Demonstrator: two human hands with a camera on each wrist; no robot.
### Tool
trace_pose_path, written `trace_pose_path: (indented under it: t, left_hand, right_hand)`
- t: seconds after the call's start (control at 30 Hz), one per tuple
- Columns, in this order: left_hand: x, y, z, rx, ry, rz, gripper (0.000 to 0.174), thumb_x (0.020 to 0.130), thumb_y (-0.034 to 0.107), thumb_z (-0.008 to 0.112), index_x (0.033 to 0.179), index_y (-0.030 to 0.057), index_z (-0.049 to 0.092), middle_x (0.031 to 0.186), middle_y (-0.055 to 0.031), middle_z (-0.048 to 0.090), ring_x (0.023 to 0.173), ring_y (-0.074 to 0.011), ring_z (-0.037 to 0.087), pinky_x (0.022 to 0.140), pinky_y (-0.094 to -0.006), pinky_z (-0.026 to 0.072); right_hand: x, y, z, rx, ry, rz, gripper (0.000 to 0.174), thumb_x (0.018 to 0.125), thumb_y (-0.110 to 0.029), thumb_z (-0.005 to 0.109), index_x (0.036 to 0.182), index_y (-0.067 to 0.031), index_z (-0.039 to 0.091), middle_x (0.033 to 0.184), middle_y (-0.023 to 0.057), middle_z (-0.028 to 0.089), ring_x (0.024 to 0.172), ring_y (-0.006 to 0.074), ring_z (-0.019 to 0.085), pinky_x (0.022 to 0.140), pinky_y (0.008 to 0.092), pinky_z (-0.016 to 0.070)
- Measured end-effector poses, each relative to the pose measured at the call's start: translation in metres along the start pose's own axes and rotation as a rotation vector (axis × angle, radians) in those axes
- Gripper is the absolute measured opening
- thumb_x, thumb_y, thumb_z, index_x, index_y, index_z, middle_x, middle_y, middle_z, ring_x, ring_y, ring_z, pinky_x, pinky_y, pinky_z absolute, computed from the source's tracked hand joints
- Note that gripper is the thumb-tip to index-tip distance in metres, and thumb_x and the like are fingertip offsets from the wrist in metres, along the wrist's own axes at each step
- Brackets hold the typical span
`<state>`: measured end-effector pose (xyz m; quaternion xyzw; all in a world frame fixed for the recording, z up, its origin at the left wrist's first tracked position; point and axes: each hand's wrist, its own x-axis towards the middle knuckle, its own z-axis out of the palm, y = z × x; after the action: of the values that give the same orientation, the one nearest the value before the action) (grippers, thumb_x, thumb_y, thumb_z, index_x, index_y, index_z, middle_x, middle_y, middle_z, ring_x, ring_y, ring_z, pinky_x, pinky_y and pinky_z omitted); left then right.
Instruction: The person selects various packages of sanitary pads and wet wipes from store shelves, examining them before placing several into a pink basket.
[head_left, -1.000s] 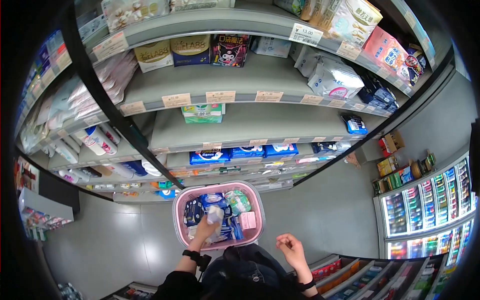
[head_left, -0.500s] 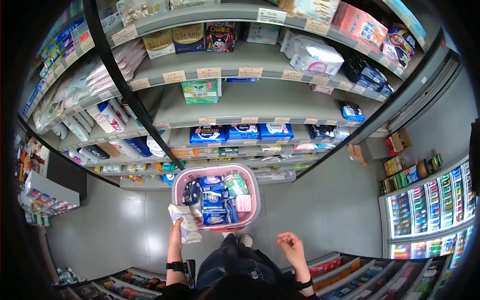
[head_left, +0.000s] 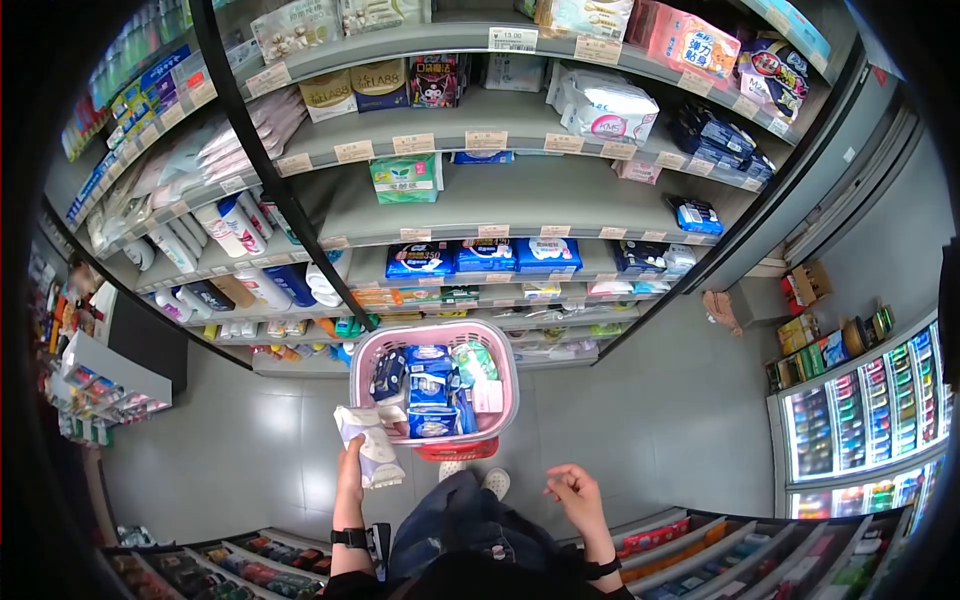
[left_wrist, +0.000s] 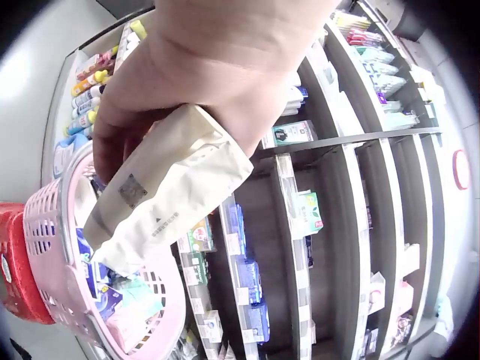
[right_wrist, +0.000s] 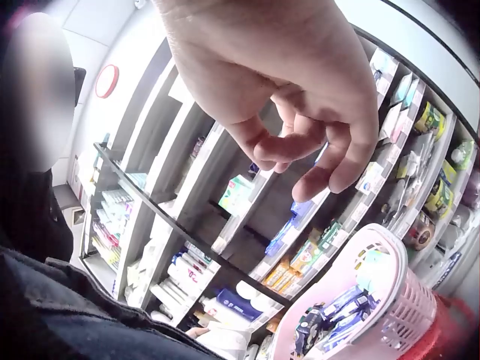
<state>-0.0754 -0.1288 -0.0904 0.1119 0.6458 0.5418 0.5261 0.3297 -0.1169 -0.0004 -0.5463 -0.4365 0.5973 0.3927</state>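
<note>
A white-and-lavender soft pack (head_left: 378, 460) is gripped in my left hand (head_left: 349, 478), just outside the near-left corner of the pink basket (head_left: 513, 385). From the left wrist view, the thumb and fingers of the hand (left_wrist: 202, 64) close round the creased pack (left_wrist: 176, 184), whose end bears a printed square code. Inside the basket lie blue packs (head_left: 430, 388), a dark blue pack (head_left: 389, 373), a green-and-white pack (head_left: 474, 362) and a pink pack (head_left: 488, 397). My right hand (head_left: 578, 495) hangs to the right of the basket, fingers loosely curled around nothing.
A red object (head_left: 457, 450) sits under the basket's near side. Ahead rise shelves (head_left: 480, 215) with packs, bottles and price tags. Lit drink coolers (head_left: 870, 400) stand at the right, and low racks (head_left: 690, 560) run behind me. Grey floor (head_left: 640, 420) lies between.
My left hand has carried the soft pack up from inside the basket to beyond its near-left edge, then held it there. The head view has shifted; my right hand stays much the same.
</note>
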Motion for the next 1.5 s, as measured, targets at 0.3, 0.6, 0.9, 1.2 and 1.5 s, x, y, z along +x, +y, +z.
trace_pose_path:
  t: [0.3,0.6,0.9,1.2,1.5]
  left_hand:
    - [0.002,0.018,-0.009,-0.049,-0.052,0.038,0.051,0.089,0.031,0.056,0.126,-0.004,0.052,0.116,-0.0135,0.062,0.104,-0.0234,0.061,0.089,-0.0337,0.0472]
    - [0.037,0.059,-0.097,-0.05,-0.01,0.007,0.053,0.089,0.032,0.056,0.128,-0.003,0.051,0.119,-0.0133,0.061,0.106,-0.0247,0.06,0.09,-0.0349,0.0471]
    - [0.093,0.134,-0.187,-0.114,-0.119,0.002,0.052,0.09,0.031,0.056,0.13,-0.0022,0.049,0.12,-0.0134,0.06,0.108,-0.0247,0.06,0.092,-0.0352,0.0461]
    - [0.095,0.153,-0.188,-0.085,-0.223,-0.065,0.051,0.091,0.031,0.056,0.129,-0.0028,0.05,0.121,-0.0135,0.06,0.109,-0.0233,0.059,0.092,-0.0342,0.0456]
    - [0.081,0.155,-0.181,0.008,-0.249,-0.014,0.051,0.092,0.03,0.055,0.131,-0.0021,0.048,0.123,-0.0129,0.059,0.111,-0.0222,0.057,0.095,-0.0333,0.0429]
  right_hand:
    - [0.011,-0.011,0.022,0.025,0.021,-0.018,0.011,0.088,-0.002,0.06,0.099,-0.0006,0.063,0.056,-0.0064,0.043,0.055,0.0034,0.047,0.061,0.0215,0.0458]
    - [0.042,-0.01,0.126,0.011,-0.022,-0.023,0.013,0.088,0.001,0.058,0.1,-0.0002,0.062,0.056,-0.0066,0.042,0.054,0.0035,0.046,0.064,0.023,0.0491]
    - [0.046,-0.006,0.276,-0.039,-0.124,0.008,0.014,0.087,0.001,0.058,0.1,-0.0011,0.062,0.059,-0.0077,0.041,0.056,0.0017,0.042,0.062,0.0219,0.0474]
    - [0.037,-0.005,0.298,-0.106,-0.05,-0.025,0.015,0.087,0.0,0.06,0.101,-0.0018,0.064,0.058,-0.0084,0.038,0.053,0.0018,0.038,0.061,0.0223,0.0474]
    - [0.038,-0.015,0.286,-0.08,-0.089,0.008,0.014,0.087,0.0,0.059,0.1,-0.0006,0.063,0.058,-0.0079,0.039,0.054,0.0019,0.04,0.062,0.0233,0.0491]
